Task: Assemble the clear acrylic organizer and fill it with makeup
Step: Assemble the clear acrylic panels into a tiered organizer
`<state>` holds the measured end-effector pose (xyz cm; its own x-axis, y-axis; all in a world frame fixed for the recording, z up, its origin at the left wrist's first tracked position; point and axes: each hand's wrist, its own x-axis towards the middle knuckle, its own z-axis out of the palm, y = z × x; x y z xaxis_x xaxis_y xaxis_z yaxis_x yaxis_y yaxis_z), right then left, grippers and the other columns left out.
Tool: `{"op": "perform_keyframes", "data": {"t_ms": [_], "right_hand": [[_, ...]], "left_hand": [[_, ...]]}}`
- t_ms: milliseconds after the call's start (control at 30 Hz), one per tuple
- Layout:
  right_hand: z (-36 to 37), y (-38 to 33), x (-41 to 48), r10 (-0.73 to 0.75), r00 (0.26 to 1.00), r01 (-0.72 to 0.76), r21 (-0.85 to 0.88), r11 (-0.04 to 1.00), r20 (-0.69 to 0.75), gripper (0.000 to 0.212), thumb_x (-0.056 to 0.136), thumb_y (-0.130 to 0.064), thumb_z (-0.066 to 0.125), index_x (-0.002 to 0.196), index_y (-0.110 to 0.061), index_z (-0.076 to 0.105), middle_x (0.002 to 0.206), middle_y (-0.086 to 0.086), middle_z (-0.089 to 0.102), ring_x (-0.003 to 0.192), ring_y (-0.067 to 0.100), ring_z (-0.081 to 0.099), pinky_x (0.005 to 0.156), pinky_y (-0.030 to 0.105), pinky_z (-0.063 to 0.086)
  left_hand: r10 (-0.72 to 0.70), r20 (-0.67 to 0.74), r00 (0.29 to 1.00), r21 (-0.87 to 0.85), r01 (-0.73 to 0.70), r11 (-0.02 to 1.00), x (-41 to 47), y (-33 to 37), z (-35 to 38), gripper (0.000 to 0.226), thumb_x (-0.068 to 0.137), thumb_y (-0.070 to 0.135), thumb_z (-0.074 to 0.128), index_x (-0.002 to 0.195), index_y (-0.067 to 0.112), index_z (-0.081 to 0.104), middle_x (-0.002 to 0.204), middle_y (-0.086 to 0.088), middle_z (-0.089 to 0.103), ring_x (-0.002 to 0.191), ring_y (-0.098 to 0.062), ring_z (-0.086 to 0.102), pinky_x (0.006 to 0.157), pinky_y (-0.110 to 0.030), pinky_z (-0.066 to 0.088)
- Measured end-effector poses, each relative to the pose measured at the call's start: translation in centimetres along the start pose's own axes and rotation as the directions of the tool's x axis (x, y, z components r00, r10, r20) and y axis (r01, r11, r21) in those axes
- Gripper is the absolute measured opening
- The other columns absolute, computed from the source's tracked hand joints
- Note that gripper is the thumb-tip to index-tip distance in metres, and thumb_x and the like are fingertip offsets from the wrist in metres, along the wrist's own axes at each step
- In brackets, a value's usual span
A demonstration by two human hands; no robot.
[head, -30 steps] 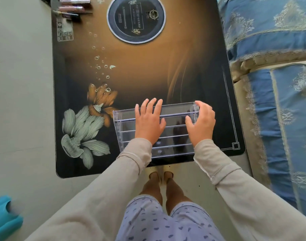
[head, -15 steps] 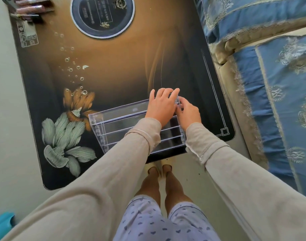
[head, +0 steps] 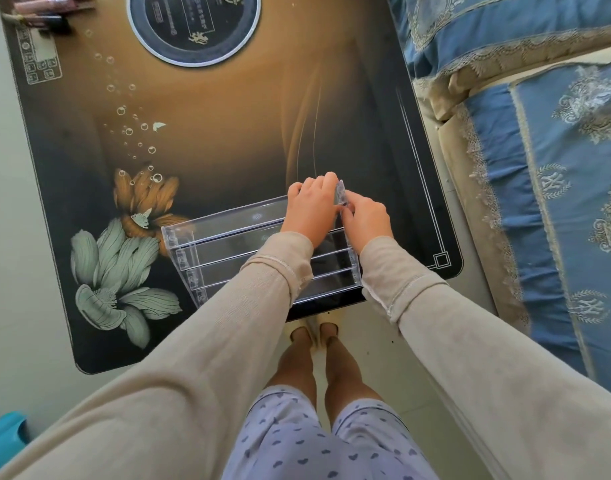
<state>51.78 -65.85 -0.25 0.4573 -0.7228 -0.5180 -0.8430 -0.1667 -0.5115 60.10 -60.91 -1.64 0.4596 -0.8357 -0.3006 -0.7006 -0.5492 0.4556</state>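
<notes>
Flowered table (head: 228,133) beside blue bed (head: 557,168). Left grip (head: 309,209), shifted from middle of organizer (head: 228,244) to its right end, curled over side panel (head: 339,192); right grip (head: 366,220) pinching same. Assembly unfinished, makeup (head: 44,8) untouched.

Sleeves (head: 276,271) cover much of the organizer's (head: 228,244) right end. The left grip's (head: 309,213) fingertips curl out of sight at the far corner, so its hold cannot be told. Only the top of the end panel (head: 339,192) shows; the right grip (head: 366,220) pinches it lower down and covers the rest. The top edge cuts off the tubes (head: 40,8) and the disc (head: 193,26), whose print is too small to read. The left edge cuts a teal thing (head: 2,434). The tabletop (head: 228,116) hides the front of the feet (head: 328,332).
</notes>
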Motion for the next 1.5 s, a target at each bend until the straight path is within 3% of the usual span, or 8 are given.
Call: {"op": "perform_keyframes", "data": {"t_ms": [333, 533, 767, 867, 967, 1100, 1233, 1500], "right_hand": [[0.3, 0.2, -0.1, 0.002, 1.0, -0.002, -0.007, 1.0, -0.026, 0.027, 0.097, -0.021, 0.042, 0.118, -0.017, 0.058, 0.106, 0.013, 0.069, 0.094, 0.029, 0.066, 0.082, 0.039, 0.053], [-0.6, 0.1, -1.2, 0.084, 0.994, -0.082, -0.038, 0.996, 0.072, 0.044, 0.094, -0.02, 0.046, 0.137, -0.021, 0.038, 0.125, 0.01, 0.06, 0.112, 0.029, 0.058, 0.093, 0.043, 0.048], [-1.6, 3.9, -7.2, 0.17, 0.969, -0.15, -0.121, 0.981, 0.18, 0.032, 0.09, -0.013, 0.05, 0.122, -0.012, 0.056, 0.122, 0.01, 0.062, 0.111, 0.029, 0.057, 0.095, 0.034, 0.044], [-0.7, 6.3, -9.9, 0.193, 0.938, -0.129, -0.225, 0.966, 0.289, 0.029, 0.09, -0.009, 0.049, 0.116, -0.008, 0.061, 0.119, 0.012, 0.065, 0.111, 0.027, 0.058, 0.094, 0.027, 0.041], [0.1, 8.7, -12.0, 0.268, 0.892, -0.153, -0.316, 0.936, 0.363, 0.03, 0.09, -0.007, 0.048, 0.117, -0.007, 0.06, 0.122, 0.011, 0.064, 0.109, 0.022, 0.059, 0.094, 0.023, 0.041], [1.1, 10.8, -13.7, 0.361, 0.868, -0.268, -0.29, 0.919, 0.342, 0.029, 0.088, -0.002, 0.049, 0.113, -0.001, 0.062, 0.117, 0.019, 0.065, 0.086, 0.02, 0.057, 0.077, 0.024, 0.049], [2.1, 11.6, -14.7, 0.377, 0.853, -0.269, -0.315, 0.91, 0.36, 0.027, 0.09, -0.004, 0.048, 0.113, -0.004, 0.061, 0.117, 0.017, 0.065, 0.082, 0.016, 0.054, 0.043, 0.005, 0.037], [1.3, 10.5, -13.9, 0.295, 0.83, -0.06, -0.449, 0.891, 0.473, 0.029, 0.092, -0.012, 0.049, 0.119, -0.006, 0.056, 0.121, 0.013, 0.063, 0.083, 0.016, 0.052, 0.065, 0.016, 0.04]], "left_hand": [[0.008, 0.002, 1.0, 0.007, -0.008, 1.0, -0.1, -0.1, 0.1, 0.032, 0.09, 0.018, 0.053, 0.121, 0.015, 0.043, 0.126, -0.006, 0.055, 0.123, -0.024, 0.045, 0.111, -0.036, 0.023], [0.043, -0.067, 0.997, 0.187, -0.03, 0.982, -3.7, -2.0, -1.1, 0.058, 0.092, 0.021, 0.048, 0.144, 0.021, 0.022, 0.151, -0.004, 0.029, 0.143, -0.025, 0.02, 0.119, -0.044, 0.004], [-0.158, -0.037, 0.987, -0.006, 0.158, 0.987, -16.2, -6.6, -1.7, 0.038, 0.087, 0.009, 0.054, 0.124, 0.011, 0.054, 0.121, -0.01, 0.061, 0.114, -0.03, 0.055, 0.102, -0.04, 0.041], [-0.405, 0.205, 0.891, -0.272, 0.449, 0.851, -21.6, -8.6, -1.0, 0.028, 0.09, 0.01, 0.049, 0.117, 0.014, 0.056, 0.096, -0.004, 0.065, 0.089, -0.02, 0.06, 0.085, -0.032, 0.047], [-0.489, 0.342, 0.802, -0.295, 0.586, 0.755, -26.1, -10.2, 0.6, 0.021, 0.091, 0.011, 0.049, 0.108, 0.016, 0.059, 0.081, 0.006, 0.057, 0.07, -0.006, 0.051, 0.065, -0.016, 0.039], [-0.539, 0.472, 0.698, -0.293, 0.7, 0.651, -30.0, -11.5, 1.5, 0.02, 0.091, 0.011, 0.048, 0.083, 0.028, 0.053, 0.083, 0.002, 0.057, 0.078, -0.014, 0.052, 0.072, -0.019, 0.037], [-0.638, 0.46, 0.617, -0.316, 0.786, 0.532, -31.4, -12.4, 1.4, 0.037, 0.089, 0.006, 0.047, 0.064, 0.034, 0.046, 0.067, 0.006, 0.052, 0.079, -0.021, 0.053, 0.072, -0.024, 0.037], [-0.747, 0.305, 0.59, -0.543, 0.753, 0.372, -32.3, -11.4, 0.5, 0.014, 0.088, 0.003, 0.051, 0.085, 0.015, 0.057, 0.086, -0.013, 0.058, 0.08, -0.023, 0.053, 0.077, -0.029, 0.043]]}}
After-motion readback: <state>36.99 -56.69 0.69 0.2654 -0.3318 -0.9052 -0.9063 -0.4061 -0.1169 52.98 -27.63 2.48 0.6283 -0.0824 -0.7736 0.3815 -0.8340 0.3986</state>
